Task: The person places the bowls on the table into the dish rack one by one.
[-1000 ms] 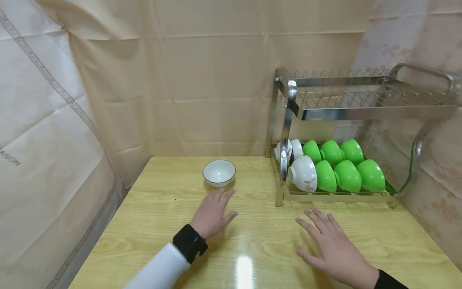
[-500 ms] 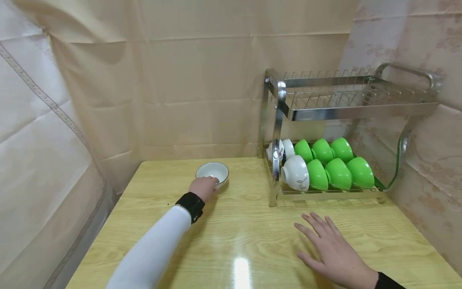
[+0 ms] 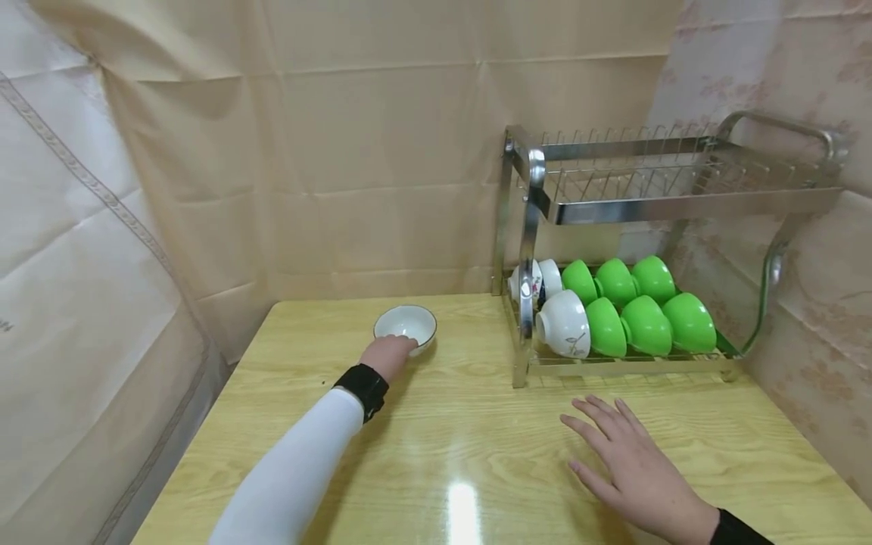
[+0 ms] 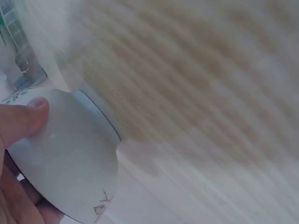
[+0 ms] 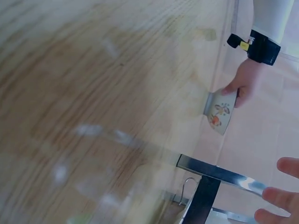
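A white bowl (image 3: pixel 406 322) with a thin dark rim and a small flower print stands upright near the back of the table. My left hand (image 3: pixel 390 356) grips its near edge; in the left wrist view the thumb (image 4: pixel 37 109) presses the outside of the bowl (image 4: pixel 70 154), and the other fingers go over the rim to the inside. The right wrist view also shows that hand (image 5: pixel 246 84) pinching the flowered bowl (image 5: pixel 220 109). My right hand (image 3: pixel 630 473) hovers over the table in front of the rack, fingers spread, holding nothing.
A two-tier metal dish rack (image 3: pixel 695 208) stands at the back right. Its lower tier holds several green bowls (image 3: pixel 646 325) and a few white bowls (image 3: pixel 564 324), tipped on their sides. Cloth curtains (image 3: pixel 381 151) hang behind the wood-grain table (image 3: pixel 436 424).
My left hand has reached forward from in front of the white bowl and taken hold of its near edge. The right hand has stayed almost in place. The head view has shifted slightly.
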